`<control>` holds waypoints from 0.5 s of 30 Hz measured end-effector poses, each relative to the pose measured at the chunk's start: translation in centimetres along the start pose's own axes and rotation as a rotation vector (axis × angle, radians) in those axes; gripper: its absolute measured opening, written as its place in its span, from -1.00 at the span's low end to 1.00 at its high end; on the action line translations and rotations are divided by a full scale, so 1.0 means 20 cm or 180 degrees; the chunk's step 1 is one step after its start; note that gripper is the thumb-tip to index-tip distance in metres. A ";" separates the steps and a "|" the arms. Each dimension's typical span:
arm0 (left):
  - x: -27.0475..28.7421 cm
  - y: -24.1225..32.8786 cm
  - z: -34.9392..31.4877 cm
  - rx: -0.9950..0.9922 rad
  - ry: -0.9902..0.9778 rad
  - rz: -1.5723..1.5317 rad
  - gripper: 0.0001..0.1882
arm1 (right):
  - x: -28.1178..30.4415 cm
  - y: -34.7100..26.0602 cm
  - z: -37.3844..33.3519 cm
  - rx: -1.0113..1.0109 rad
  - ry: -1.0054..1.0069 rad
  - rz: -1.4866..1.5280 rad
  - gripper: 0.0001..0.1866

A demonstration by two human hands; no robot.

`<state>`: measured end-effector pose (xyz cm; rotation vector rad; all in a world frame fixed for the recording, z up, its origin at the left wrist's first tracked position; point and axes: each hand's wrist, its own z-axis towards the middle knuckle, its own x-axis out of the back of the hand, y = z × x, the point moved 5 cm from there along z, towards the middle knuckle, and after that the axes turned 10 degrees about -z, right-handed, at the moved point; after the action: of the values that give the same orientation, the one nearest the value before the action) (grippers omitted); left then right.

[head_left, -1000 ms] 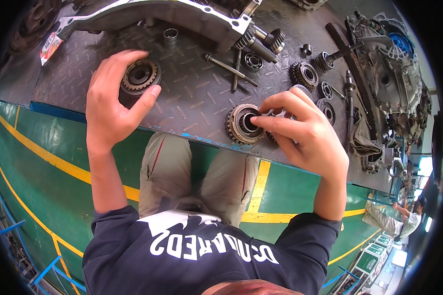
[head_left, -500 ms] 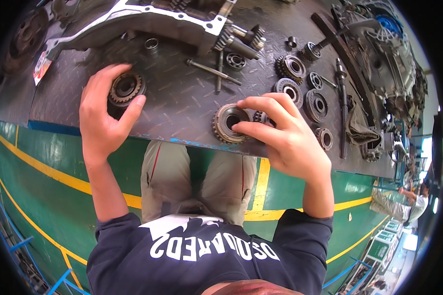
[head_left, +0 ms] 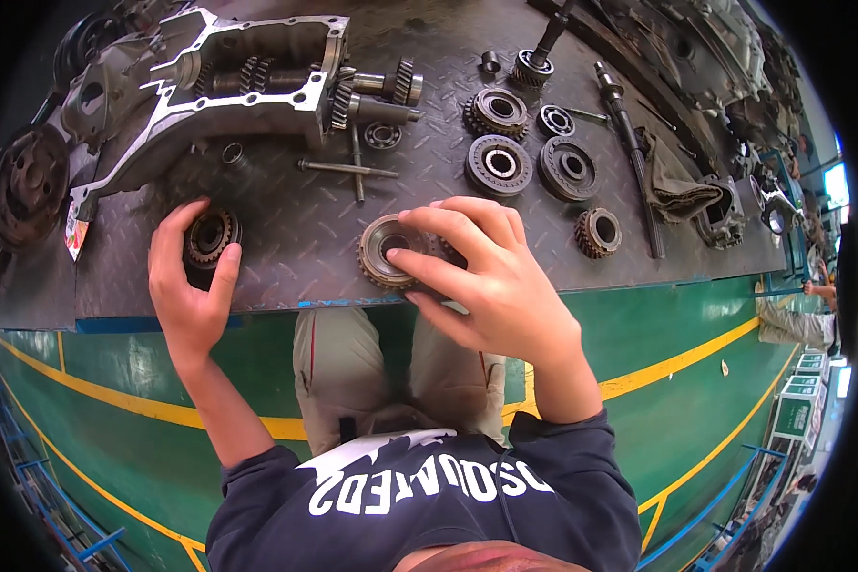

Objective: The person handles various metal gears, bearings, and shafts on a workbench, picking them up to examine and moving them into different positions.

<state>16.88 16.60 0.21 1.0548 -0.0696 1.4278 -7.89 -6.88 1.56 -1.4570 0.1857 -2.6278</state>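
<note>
At the left of the bench, my left hand (head_left: 189,303) curls its thumb and fingers around the sides of a dark toothed gear (head_left: 225,229). The gear's bore faces up. Nearer the middle, my right hand (head_left: 505,286) grips a broad gear ring (head_left: 372,254) by its rim, with one finger on the upper edge and another digit at the bore. This ring is at the bench's front edge. Just right of it, another small dark gear (head_left: 446,250) is mostly hidden by my right hand.
An open gearbox housing (head_left: 286,116) with shafts stands at the back left. Two crossed rods (head_left: 357,170) and a bearing (head_left: 383,135) lie beside it. Several gears and rings, including a grooved ring (head_left: 499,166), lie at right, near a long shaft (head_left: 629,143) and a cloth (head_left: 679,195).
The view has shifted, showing more of the gearbox housing, and the bench things sit further left and lower. Both hands remain on the same gears.
</note>
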 end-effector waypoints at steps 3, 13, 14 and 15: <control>0.00 -0.01 0.00 0.0015 0.0003 -0.0021 -0.47 | -0.06 0.00 -0.05 -0.0079 0.0292 -0.0045 -0.61; 0.00 0.00 0.00 0.0009 0.0182 -0.0054 -0.53 | -0.09 -0.03 -0.08 -0.0347 0.0791 -0.0165 -0.60; 0.00 0.00 -0.01 -0.0032 0.0164 -0.0086 -0.53 | -0.09 -0.04 -0.08 -0.0357 0.0796 -0.0148 -0.61; -0.01 -0.01 -0.01 0.0001 0.0167 -0.0108 -0.53 | -0.09 -0.04 -0.08 -0.0365 0.0803 -0.0130 -0.63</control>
<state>16.82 16.67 -0.19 1.0137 -0.0137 1.4241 -8.30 -5.71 -0.61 -1.1653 0.3402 -2.8717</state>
